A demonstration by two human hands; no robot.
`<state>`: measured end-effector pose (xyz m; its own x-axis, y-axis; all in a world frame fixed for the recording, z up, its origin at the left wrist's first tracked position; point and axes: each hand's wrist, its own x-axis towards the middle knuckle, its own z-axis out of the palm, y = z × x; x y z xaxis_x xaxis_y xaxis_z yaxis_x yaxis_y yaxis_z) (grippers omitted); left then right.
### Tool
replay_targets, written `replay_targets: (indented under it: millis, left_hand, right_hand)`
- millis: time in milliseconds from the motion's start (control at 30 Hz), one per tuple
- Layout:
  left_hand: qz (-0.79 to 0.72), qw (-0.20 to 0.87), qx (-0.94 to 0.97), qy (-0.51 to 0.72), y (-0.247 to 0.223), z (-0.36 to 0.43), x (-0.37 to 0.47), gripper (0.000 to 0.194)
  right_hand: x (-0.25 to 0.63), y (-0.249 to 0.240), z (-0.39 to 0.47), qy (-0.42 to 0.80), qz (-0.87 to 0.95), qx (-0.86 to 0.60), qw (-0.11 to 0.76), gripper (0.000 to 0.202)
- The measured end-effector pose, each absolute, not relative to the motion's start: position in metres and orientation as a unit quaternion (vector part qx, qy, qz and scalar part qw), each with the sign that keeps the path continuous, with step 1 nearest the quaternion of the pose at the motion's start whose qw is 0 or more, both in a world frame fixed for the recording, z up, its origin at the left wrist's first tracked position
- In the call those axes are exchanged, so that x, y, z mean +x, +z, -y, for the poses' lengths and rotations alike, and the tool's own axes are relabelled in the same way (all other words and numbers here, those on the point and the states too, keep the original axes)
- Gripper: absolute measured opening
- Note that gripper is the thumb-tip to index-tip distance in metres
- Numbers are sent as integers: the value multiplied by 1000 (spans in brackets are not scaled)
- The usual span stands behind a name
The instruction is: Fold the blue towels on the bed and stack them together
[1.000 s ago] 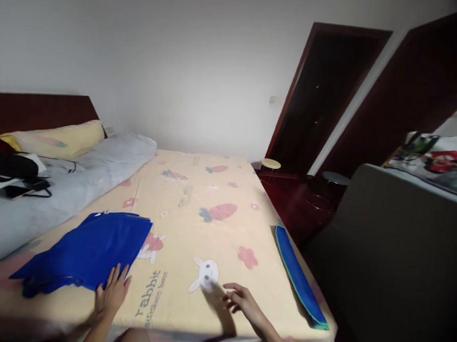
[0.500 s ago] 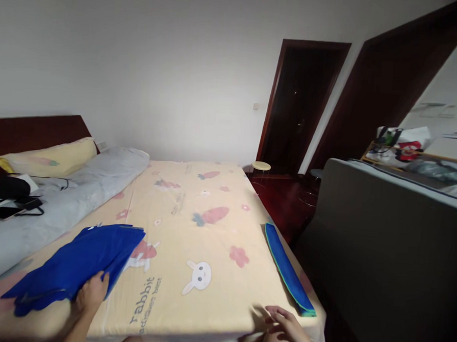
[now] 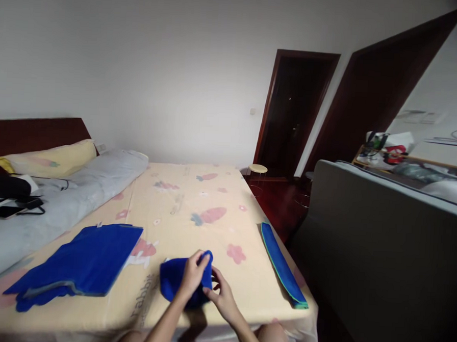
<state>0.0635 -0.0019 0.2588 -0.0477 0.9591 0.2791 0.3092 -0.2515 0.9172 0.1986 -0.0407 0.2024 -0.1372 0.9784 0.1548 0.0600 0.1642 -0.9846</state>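
Note:
A small blue cloth is held just above the near edge of the bed, at the centre. My left hand pinches its upper part. Fingers of my right hand close on its right side. To the left, a larger blue cloth lies spread on the sheet, with a grey-edged fold at its near side. Along the bed's right edge rests a long, narrow folded blue cloth with green trim; neither hand touches it.
The bed has a yellow patterned sheet. At left are a grey quilt, a yellow pillow and black items with cables. A round stool stands beyond, and a dark grey panel rises at right.
My left hand has left the large cloth and moved right, now holding a small blue cloth. My right hand has moved left and closed on that same cloth. The view has shifted slightly.

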Motion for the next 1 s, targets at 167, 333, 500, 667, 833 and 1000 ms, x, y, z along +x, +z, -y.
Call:
replay_targets:
  millis: [167, 333, 500, 667, 833, 1000]
  left_hand:
    - [-450, 482, 531, 532, 222, 39, 93, 41]
    - [-443, 529, 487, 536, 211, 53, 84, 33]
    - [-498, 497, 481, 523, 209, 49, 78, 40]
    - [-505, 458, 491, 542, 213, 48, 74, 36]
    - [-522, 426, 472, 569, 223, 52, 75, 36]
    - [-523, 417, 482, 565, 225, 53, 79, 38]
  right_hand:
    - [200, 194, 49, 389, 585, -483, 523, 41]
    - [213, 195, 63, 424, 617, -447, 491, 45]
    - [215, 209, 68, 437, 661, -417, 446, 41]
    - [218, 208, 70, 343, 718, -433, 425, 38]
    - [212, 201, 77, 112, 727, -483, 475, 24]
    - [202, 208, 78, 182, 745, -442, 465, 21]
